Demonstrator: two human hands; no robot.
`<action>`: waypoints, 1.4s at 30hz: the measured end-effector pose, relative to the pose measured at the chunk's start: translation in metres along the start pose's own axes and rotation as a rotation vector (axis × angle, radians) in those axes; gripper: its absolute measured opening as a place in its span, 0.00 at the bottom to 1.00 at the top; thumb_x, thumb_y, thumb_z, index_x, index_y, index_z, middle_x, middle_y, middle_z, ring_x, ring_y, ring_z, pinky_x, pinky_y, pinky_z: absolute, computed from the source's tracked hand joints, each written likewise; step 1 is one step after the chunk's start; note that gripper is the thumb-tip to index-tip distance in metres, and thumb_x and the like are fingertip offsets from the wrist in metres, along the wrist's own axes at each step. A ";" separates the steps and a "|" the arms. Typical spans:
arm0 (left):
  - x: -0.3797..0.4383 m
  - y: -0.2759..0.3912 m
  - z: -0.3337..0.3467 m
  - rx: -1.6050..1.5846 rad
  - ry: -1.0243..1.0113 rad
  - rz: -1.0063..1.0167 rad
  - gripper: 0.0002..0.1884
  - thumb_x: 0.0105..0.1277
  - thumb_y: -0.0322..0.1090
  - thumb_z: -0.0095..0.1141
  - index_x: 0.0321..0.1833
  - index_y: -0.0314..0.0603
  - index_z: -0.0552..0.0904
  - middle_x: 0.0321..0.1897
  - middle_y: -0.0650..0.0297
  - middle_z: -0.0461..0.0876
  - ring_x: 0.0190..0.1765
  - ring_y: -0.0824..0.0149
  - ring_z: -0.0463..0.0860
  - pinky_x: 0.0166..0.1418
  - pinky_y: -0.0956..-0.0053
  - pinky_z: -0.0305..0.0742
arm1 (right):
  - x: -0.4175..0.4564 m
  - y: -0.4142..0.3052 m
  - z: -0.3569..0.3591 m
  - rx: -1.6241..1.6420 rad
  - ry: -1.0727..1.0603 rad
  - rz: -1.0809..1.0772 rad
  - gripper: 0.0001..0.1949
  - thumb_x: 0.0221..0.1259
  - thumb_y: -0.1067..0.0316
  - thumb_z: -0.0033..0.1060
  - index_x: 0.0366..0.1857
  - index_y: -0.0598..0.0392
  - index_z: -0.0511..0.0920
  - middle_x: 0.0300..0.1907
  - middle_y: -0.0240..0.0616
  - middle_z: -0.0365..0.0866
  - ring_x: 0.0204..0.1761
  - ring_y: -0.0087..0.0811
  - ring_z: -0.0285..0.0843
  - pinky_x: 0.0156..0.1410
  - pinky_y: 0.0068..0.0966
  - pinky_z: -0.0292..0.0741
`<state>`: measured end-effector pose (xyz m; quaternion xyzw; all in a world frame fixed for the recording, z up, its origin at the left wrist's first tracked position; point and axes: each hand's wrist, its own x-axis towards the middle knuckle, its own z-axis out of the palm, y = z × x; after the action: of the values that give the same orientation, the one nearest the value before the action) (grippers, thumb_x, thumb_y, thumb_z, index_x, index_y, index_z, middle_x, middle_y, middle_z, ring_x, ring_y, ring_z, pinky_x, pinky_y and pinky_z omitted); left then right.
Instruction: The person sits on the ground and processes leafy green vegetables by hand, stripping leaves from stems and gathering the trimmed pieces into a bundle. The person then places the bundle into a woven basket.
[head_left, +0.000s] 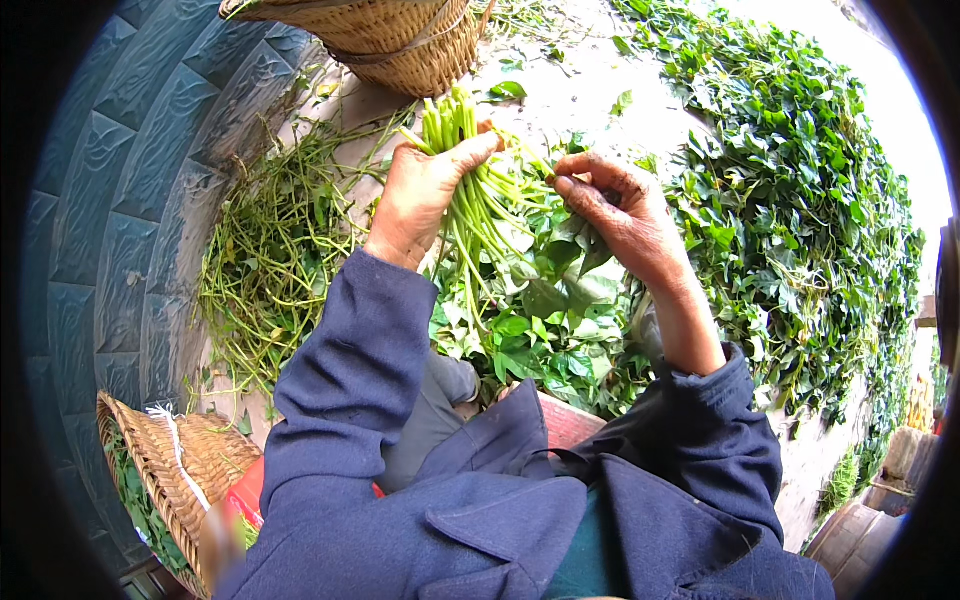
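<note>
My left hand (420, 191) grips a bunch of long, pale green leaf stalks (472, 214), the ends pointing up above the thumb and the rest fanning out below. To its right, the soiled thumb and forefinger of my right hand (630, 214) pinch together at the tip of a thin stalk reaching over from the bunch. Dark green leaves (589, 240) hang beneath the right palm, partly hidden by it. Below both hands, a heap of leafy vines (525, 330) lies in front of my knees.
Stripped, tangled stems (285, 255) are piled at the left beside the blue tiled wall (120, 225). A wicker basket (405, 45) stands ahead; another, holding leaves (172, 450), tilts at lower left. A large mound of leafy vines (795, 202) fills the right. Wooden tubs (855, 536) stand lower right.
</note>
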<state>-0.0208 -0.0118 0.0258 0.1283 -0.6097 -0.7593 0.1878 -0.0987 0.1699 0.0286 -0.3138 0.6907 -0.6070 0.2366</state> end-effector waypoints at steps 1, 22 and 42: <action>0.001 -0.001 -0.002 -0.039 0.019 -0.022 0.14 0.57 0.27 0.57 0.47 0.32 0.77 0.38 0.60 0.82 0.40 0.70 0.81 0.47 0.76 0.76 | -0.001 -0.002 0.000 -0.017 -0.023 0.000 0.07 0.59 0.66 0.58 0.38 0.56 0.78 0.26 0.23 0.75 0.28 0.12 0.64 0.34 0.12 0.65; 0.001 -0.005 0.000 -0.169 0.101 0.088 0.08 0.57 0.22 0.58 0.39 0.36 0.79 0.34 0.62 0.82 0.36 0.70 0.81 0.43 0.77 0.78 | 0.005 0.009 0.000 0.074 0.273 0.061 0.12 0.59 0.59 0.57 0.33 0.58 0.81 0.28 0.32 0.81 0.26 0.18 0.73 0.33 0.19 0.71; 0.010 0.010 -0.027 -0.460 0.086 0.012 0.07 0.58 0.26 0.58 0.40 0.37 0.79 0.34 0.59 0.82 0.35 0.68 0.81 0.41 0.76 0.79 | 0.003 0.003 -0.011 -0.020 0.197 -0.030 0.08 0.59 0.63 0.58 0.37 0.54 0.80 0.19 0.19 0.69 0.22 0.11 0.59 0.26 0.13 0.59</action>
<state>-0.0171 -0.0419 0.0301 0.1106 -0.4128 -0.8710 0.2424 -0.1090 0.1749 0.0274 -0.2653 0.7120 -0.6315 0.1549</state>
